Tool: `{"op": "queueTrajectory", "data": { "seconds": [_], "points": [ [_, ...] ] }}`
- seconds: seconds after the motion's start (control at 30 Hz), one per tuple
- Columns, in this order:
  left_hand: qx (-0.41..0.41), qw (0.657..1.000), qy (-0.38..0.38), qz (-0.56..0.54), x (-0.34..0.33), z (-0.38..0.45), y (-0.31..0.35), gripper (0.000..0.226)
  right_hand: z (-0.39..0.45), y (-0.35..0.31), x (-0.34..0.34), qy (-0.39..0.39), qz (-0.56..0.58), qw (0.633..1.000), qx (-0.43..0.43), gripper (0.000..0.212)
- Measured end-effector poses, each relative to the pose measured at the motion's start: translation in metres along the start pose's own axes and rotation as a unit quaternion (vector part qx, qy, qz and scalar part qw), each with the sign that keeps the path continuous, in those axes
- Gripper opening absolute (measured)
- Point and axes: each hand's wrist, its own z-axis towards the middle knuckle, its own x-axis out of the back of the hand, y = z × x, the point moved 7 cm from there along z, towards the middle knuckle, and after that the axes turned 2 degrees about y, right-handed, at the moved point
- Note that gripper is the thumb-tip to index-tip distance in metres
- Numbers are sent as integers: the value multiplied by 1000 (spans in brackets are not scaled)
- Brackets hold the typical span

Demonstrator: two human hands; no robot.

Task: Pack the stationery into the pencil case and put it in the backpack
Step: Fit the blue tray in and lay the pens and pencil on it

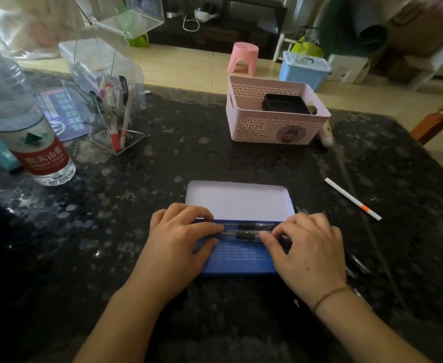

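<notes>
The pencil case (237, 255), a shallow blue tin with its pale lid folded back flat, lies open on the dark speckled stone table (178, 158) directly before the person. Two dark pens (249, 231) lie lengthwise along the tray's far edge. The left hand (181, 231) and right hand (304, 244) each curl their fingertips over opposite ends of the nearer pen, pinching it lightly. To seat it well, keep the barrel parallel to the tray's long wall, lower both ends together, and press it against its neighbour so remaining space stays usable. The smooth round barrels will likely roll on the flat metal floor; release only once settled. A slim white pen (351, 198) with an orange band lies well apart to the right, unpacked. No backpack is in view
</notes>
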Motion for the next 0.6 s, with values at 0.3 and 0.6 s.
{"op": "queueTrajectory", "data": {
  "seconds": [0.3,0.6],
  "points": [
    [2,1000,-12,-8,-1,1,4,17,2,12,-5,-6,4,1000,-16,33],
    [24,999,18,-29,2,1,-2,26,2,12,-7,1,36,999,-17,35]
  ]
}}
